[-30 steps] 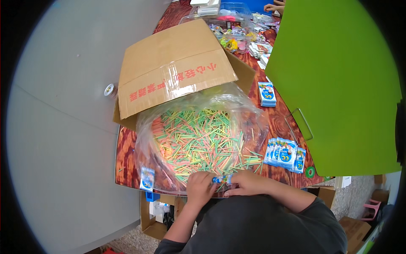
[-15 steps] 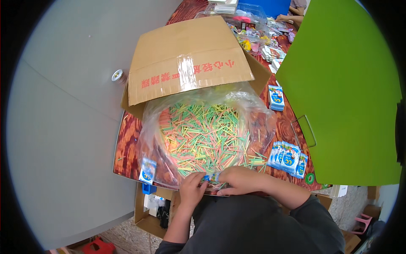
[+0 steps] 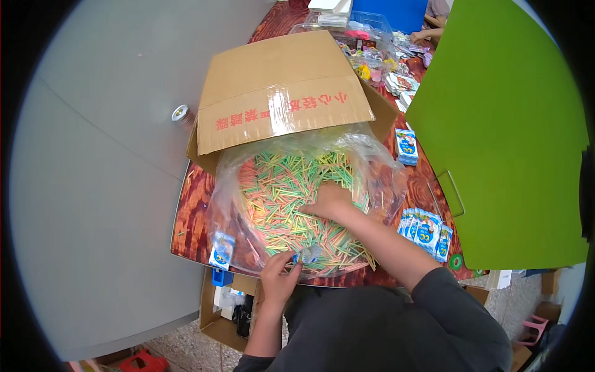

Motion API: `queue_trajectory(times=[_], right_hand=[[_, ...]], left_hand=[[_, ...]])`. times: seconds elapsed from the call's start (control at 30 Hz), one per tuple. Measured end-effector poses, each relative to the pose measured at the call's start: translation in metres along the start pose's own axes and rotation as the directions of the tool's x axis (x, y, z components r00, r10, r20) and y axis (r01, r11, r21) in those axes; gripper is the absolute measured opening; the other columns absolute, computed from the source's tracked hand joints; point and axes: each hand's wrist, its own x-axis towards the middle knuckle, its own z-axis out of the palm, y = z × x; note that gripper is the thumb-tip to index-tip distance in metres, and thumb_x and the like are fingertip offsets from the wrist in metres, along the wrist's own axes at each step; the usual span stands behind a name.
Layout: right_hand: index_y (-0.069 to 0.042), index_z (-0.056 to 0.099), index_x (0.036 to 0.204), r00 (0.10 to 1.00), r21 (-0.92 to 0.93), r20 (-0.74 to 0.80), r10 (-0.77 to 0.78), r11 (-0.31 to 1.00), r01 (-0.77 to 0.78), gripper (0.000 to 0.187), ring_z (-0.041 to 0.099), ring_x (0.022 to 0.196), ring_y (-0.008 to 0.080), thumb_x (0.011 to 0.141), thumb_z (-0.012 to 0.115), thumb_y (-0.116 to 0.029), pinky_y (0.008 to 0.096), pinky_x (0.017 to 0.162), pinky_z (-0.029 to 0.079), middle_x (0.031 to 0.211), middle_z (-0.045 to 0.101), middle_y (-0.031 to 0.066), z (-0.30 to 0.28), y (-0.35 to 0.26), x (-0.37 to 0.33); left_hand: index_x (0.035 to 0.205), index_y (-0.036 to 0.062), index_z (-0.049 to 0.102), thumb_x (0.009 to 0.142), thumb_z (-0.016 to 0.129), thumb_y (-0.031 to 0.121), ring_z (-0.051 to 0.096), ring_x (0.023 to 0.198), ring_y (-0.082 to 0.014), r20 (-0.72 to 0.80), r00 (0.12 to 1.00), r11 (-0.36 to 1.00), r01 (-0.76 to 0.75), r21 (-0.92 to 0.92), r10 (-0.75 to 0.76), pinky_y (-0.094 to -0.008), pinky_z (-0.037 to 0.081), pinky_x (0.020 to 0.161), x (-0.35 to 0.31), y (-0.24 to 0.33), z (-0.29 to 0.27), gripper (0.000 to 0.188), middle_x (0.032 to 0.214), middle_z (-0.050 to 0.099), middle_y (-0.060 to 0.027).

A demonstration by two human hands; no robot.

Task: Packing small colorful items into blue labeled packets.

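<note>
Evidently, the left hand (image 3: 279, 277) pinches a small packet (image 3: 305, 255) over the near edge of the stick heap (image 3: 285, 201); the right hand (image 3: 331, 202) reaches into that heap, fingertips hidden, grip unclear. The packet looks light, slippery, best held by its rim; the sticks seem brittle.

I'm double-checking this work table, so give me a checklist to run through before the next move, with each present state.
1. Left hand holding a packet: ok, by its left end.
2. Packet's mouth open: cannot tell, too small.
3. Right hand at the sticks: ok.
4. Sticks gripped in it: cannot tell, fingertips hidden.
5. Bag open above the sticks: ok.
6. Other packets in one place: not ok; a stack, a fan and a lone packet lie apart.
</note>
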Motion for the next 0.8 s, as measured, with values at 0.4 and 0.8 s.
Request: queue_trajectory(times=[0.4,0.8], right_hand=[[0.004,0.065,0.088,0.932,0.134,-0.19,-0.309,0.932,0.336,0.055,0.068,0.087,0.0343,0.088,0.065,-0.051,0.0468,0.077,0.052,0.09,0.067,0.0215,0.036,0.047,0.005],[0.001,0.067,0.104,0.907,0.747,-0.404,-0.122,0.528,0.404,0.038,0.06,0.064,0.0176,0.087,0.075,-0.032,0.0342,0.062,0.049,0.079,0.067,0.0047,0.021,0.08,-0.03]], left_hand=[[0.1,-0.0009,0.072,0.071,0.077,-0.002,0.07,0.085,-0.0208,-0.015,0.998,0.998,-0.057,0.007,0.057,-0.0298,0.056,0.076,0.0,0.008,0.001,0.03,0.096,0.071,-0.0124],[0.1,-0.0009,0.072,0.071,0.076,-0.002,0.07,0.088,-0.0216,0.128,0.976,0.982,-0.164,-0.098,0.176,-0.0302,0.056,0.079,0.017,0.032,0.032,0.029,0.095,0.071,-0.0139]])
